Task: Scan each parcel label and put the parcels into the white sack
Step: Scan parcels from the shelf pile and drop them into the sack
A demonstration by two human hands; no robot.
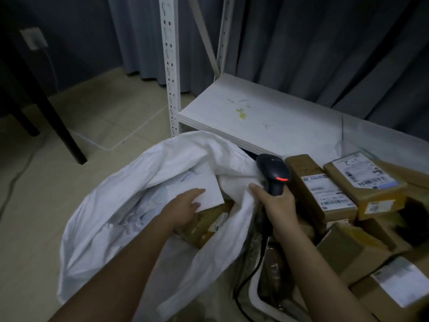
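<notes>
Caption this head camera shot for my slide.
Left hand lowers a parcel into the white sack; right hand grips the scanner.

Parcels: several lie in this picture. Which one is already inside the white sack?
The brown parcel under the left hand, within the sack. The other parcels lie outside, right of the scanner.

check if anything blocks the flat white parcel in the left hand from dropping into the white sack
Nothing visible does. The left hand already holds the flat white parcel inside the open white sack, above a brown cardboard box lying in it.
</notes>
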